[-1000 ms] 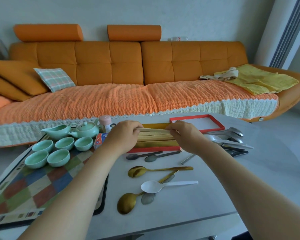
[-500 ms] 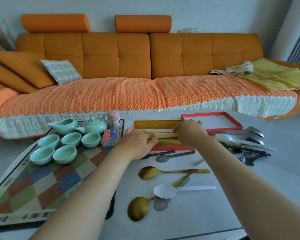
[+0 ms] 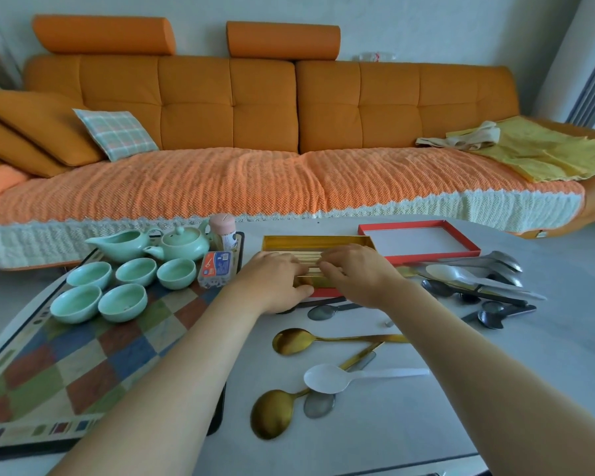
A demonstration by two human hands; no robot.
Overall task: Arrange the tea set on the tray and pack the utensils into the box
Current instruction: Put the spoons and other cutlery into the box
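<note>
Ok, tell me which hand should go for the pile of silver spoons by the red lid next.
Right, probably. The right hand rests on the chopsticks in the box, on the side nearest the silver spoons; the left hand would have to cross over it.

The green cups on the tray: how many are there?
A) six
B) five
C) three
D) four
B: five cups stand on the tray, three in the back row and two in the front row, in front of the teapot.
</note>
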